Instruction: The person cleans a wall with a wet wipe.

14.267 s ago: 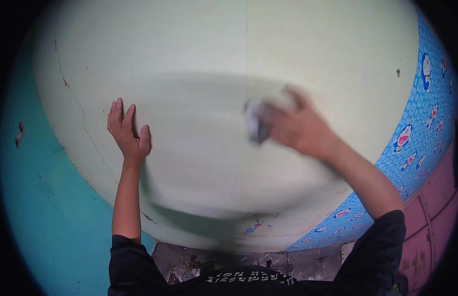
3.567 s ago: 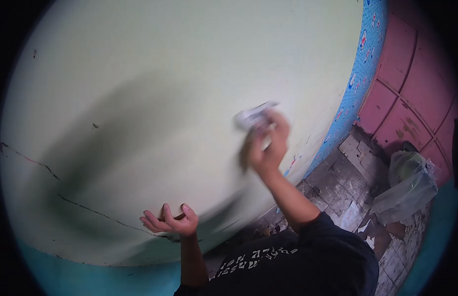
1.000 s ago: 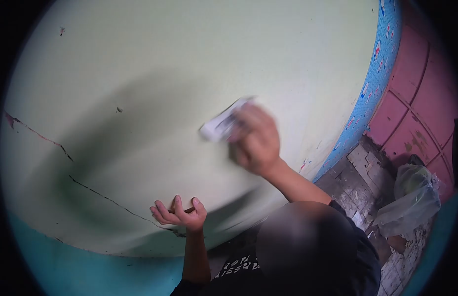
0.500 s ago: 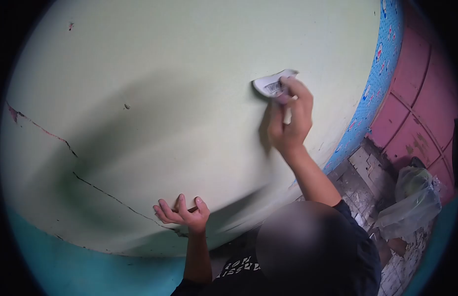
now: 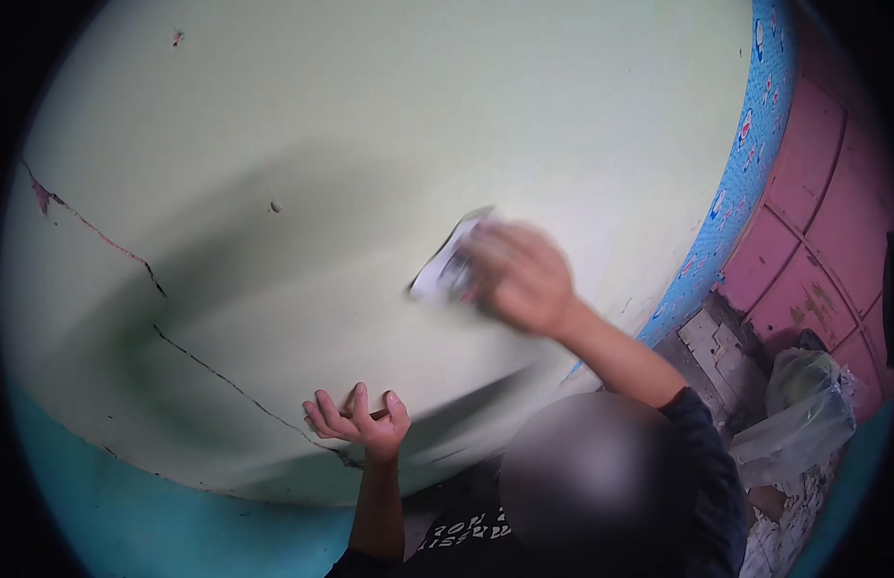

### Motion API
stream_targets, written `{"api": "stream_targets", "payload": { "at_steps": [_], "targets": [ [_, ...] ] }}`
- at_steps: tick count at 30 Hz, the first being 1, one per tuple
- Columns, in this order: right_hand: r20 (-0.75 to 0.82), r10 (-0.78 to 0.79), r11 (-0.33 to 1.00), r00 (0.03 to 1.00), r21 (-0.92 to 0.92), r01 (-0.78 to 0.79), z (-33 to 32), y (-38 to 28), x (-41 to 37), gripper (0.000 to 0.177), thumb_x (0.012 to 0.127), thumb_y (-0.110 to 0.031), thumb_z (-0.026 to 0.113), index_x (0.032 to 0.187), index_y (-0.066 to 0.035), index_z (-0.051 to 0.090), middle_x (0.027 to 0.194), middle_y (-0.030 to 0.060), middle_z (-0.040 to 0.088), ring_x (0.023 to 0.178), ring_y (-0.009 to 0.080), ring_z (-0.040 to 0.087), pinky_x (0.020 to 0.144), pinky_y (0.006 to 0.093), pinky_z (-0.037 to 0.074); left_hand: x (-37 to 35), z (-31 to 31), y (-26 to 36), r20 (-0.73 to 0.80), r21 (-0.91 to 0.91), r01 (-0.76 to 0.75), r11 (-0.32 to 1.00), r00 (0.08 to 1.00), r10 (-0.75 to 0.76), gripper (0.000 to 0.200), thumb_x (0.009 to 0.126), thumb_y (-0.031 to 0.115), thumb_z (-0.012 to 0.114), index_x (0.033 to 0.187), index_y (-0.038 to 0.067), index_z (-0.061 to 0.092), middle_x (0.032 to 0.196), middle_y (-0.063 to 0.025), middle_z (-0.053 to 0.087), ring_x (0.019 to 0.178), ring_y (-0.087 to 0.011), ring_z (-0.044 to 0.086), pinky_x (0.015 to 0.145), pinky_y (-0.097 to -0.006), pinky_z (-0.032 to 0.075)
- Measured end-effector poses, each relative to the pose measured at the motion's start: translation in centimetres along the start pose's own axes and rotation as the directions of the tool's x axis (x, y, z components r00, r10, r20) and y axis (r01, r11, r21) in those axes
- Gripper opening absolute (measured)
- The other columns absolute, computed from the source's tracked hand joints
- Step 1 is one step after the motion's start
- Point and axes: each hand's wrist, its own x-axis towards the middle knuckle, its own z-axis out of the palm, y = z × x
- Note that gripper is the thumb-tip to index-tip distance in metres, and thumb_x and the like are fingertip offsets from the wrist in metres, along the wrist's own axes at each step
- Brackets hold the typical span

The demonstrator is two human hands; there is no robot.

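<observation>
My right hand (image 5: pixel 524 279), blurred by motion, grips a bent sheet of sandpaper (image 5: pixel 435 274), its pale back with dark print facing me. The sheet lies against the pale green wall (image 5: pixel 582 106). Lower down and to the left, my left hand (image 5: pixel 360 424) is raised at the wall with its fingers spread and curved, holding nothing. Close to its fingers runs a thin dark crack (image 5: pixel 230 383), which climbs in broken stretches toward the far left.
A small hole (image 5: pixel 275 207) marks the wall left of centre. Teal paint (image 5: pixel 177 520) covers a band at the lower left. At the right are a blue patterned strip (image 5: pixel 722 197), pink panels (image 5: pixel 803 164) and a clear plastic bag (image 5: pixel 794 429) on the littered floor.
My right hand has swept the sandpaper down and to the left across the wall. My left hand keeps nearly the same place and pose. The view has shifted slightly.
</observation>
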Motion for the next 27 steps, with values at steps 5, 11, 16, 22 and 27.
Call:
{"api": "stream_targets", "payload": {
  "at_steps": [5,11,16,22,27],
  "targets": [
    [-0.144,0.105,0.983,0.984,-0.137,-0.125,-0.9,3.7,0.8,0.027,0.074,-0.006,0.079,0.096,-0.005,0.062,0.126,0.0191,0.071,0.12,0.0388,0.068,0.099,0.0476,0.056,-0.3,0.2,0.2,-0.014,0.016,0.019,1.0,1.0,-0.019,0.043,0.097,0.033,0.063,0.129,0.006,0.059,0.161,-0.0332,0.033,0.151,-0.0564,0.021,0.115,-0.0745,0.023],
    [0.146,-0.234,0.972,0.961,0.025,0.233,-1.8,3.4,-0.2,0.017,0.082,-0.017,0.071,0.09,-0.008,0.059,0.129,0.0183,0.071,0.12,0.0373,0.068,0.099,0.046,0.058,-0.3,0.7,0.0,-0.07,0.006,0.022,1.0,0.997,-0.021,0.044,0.096,0.037,0.064,0.131,0.01,0.061,0.16,-0.0315,0.037,0.152,-0.0544,0.024,0.117,-0.0728,0.02],
    [0.039,-0.088,0.995,0.995,-0.038,0.09,-2.1,4.1,-0.2,0.023,0.077,-0.013,0.076,0.084,-0.007,0.055,0.128,0.0199,0.071,0.121,0.0407,0.068,0.091,0.045,0.06,-0.2,0.5,0.3,-0.052,0.011,0.017,1.0,0.999,-0.016,0.043,0.097,0.035,0.064,0.129,0.006,0.059,0.16,-0.0323,0.035,0.151,-0.0559,0.023,0.116,-0.0733,0.023],
    [0.044,-0.088,0.995,0.995,-0.05,0.09,-2.2,4.4,-1.7,0.028,0.075,-0.014,0.077,0.085,-0.007,0.052,0.129,0.0184,0.071,0.119,0.0399,0.068,0.096,0.0481,0.06,0.2,0.5,-0.1,-0.049,0.025,-0.009,1.0,0.999,0.01,0.044,0.097,0.034,0.063,0.127,0.003,0.059,0.16,-0.0325,0.034,0.151,-0.0561,0.021,0.116,-0.0734,0.024],
    [0.233,-0.252,0.967,0.939,0.095,0.236,-2.0,2.6,-2.7,0.016,0.086,-0.018,0.067,0.089,-0.009,0.055,0.13,0.0158,0.071,0.123,0.0357,0.068,0.102,0.0445,0.057,-0.2,0.1,0.2,-0.015,0.019,0.008,1.0,1.0,-0.008,0.044,0.097,0.033,0.063,0.127,0.002,0.059,0.16,-0.0323,0.034,0.151,-0.0554,0.021,0.116,-0.0735,0.024]
  ]
}}
